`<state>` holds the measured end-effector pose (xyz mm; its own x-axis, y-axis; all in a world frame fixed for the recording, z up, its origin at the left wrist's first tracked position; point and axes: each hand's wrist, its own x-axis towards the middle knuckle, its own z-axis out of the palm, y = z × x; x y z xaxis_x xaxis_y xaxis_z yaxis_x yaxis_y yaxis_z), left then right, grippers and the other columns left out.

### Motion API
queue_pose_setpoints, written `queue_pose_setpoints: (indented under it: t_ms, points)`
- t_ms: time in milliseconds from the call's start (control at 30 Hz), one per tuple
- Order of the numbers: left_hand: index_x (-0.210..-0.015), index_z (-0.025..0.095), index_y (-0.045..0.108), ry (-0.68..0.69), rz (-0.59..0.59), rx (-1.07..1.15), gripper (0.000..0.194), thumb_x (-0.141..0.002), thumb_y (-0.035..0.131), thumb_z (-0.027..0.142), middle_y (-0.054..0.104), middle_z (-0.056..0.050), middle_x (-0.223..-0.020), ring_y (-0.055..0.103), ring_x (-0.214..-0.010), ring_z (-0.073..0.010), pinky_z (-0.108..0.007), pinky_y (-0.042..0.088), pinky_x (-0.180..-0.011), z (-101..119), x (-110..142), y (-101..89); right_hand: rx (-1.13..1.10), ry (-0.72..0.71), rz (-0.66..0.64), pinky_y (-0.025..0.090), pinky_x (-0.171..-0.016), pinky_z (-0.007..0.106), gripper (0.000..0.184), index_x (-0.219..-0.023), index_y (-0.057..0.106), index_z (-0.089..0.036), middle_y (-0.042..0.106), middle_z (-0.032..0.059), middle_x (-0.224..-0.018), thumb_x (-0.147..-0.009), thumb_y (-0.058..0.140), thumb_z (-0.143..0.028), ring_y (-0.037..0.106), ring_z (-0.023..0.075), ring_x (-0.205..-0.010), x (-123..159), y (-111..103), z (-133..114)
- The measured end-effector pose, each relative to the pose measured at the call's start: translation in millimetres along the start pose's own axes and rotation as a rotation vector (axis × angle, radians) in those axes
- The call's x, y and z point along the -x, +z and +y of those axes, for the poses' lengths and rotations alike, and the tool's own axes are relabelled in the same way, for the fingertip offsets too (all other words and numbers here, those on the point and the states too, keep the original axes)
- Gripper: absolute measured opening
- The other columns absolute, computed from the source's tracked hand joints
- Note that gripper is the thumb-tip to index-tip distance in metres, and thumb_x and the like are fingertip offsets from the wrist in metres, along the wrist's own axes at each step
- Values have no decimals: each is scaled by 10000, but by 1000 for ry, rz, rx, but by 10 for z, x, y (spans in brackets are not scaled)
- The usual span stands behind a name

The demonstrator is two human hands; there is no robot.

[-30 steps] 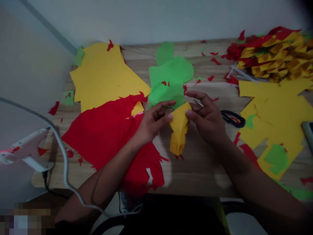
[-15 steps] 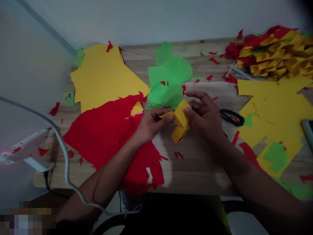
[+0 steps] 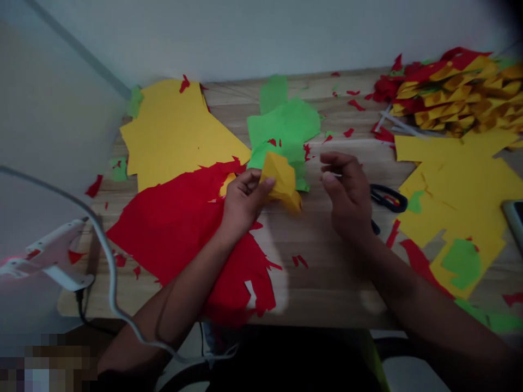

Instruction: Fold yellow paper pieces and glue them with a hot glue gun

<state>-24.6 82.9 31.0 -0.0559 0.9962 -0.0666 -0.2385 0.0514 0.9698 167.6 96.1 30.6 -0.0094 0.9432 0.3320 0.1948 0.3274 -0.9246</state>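
My left hand (image 3: pixel 244 198) pinches a folded piece of yellow paper (image 3: pixel 280 177) between thumb and fingers, raised over the tabletop. The lower right end of the paper is bent and slightly blurred. My right hand (image 3: pixel 347 193) hovers to the right of it, holding nothing, thumb and curled fingers a little apart. Green paper (image 3: pixel 286 122) lies just behind the held piece. Beside my left forearm spreads a large red sheet (image 3: pixel 175 218) with ragged edges. The dark scissors handles (image 3: pixel 390 198) show right of my right hand; their blades are hidden.
Yellow sheets (image 3: pixel 175 136) lie at the back left, and more cut yellow paper (image 3: pixel 461 185) at the right. A heap of folded yellow and red pieces (image 3: pixel 457 92) fills the back right. A white glue gun (image 3: pixel 57 253) and a pale cable (image 3: pixel 110 261) are at the left.
My right hand has let go of the yellow paper and moved slightly away to the right. My left hand has turned the paper and shifted it a little left.
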Motion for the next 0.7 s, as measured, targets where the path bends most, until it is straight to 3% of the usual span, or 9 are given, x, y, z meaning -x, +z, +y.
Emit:
queue_pose_setpoints:
  t_ms: [100, 200, 333, 567, 700]
  points:
    - [-895, 220, 644, -16, 50, 114, 277, -787, 795, 426, 727, 13, -869, 682, -728, -137, -232, 544, -592, 7, -16, -11, -58, 52, 39, 521, -881, 389, 258, -1154, 605, -297, 620, 63, -1210, -927, 623, -418, 605, 227, -1051, 12, 16, -19]
    - [-930, 234, 622, -25, 62, 135, 280, -802, 767, 437, 740, 3, -949, 708, -824, -158, -251, 568, -627, 14, -18, -4, -135, 224, -126, 525, -773, 365, 274, -1109, 622, -272, 673, 48, -1024, -915, 629, -467, 631, 213, -896, 24, 49, -49]
    - [-908, 241, 615, -22, 79, 112, 303, -783, 775, 466, 750, 0, -957, 720, -899, -184, -267, 583, -665, 2, -17, 7, -104, 339, -316, 464, -642, 315, 350, -830, 649, -227, 661, 17, -786, -815, 721, -569, 581, 178, -721, 5, 69, -79]
    - [-862, 159, 726, -113, -144, -51, 385, -660, 886, 444, 767, -71, -855, 732, -779, -214, -312, 591, -697, 36, -4, -51, -192, 358, -328, 384, -537, 275, 409, -694, 598, -222, 582, -19, -654, -714, 817, -566, 491, 130, -599, -38, 53, -127]
    - [-895, 146, 749, -118, -121, -77, 407, -600, 930, 360, 783, -92, -928, 737, -818, -233, -324, 601, -738, 31, 14, -34, -177, 327, -297, 400, -549, 275, 397, -719, 605, -220, 596, -20, -673, -723, 818, -555, 512, 129, -608, -13, 69, -108]
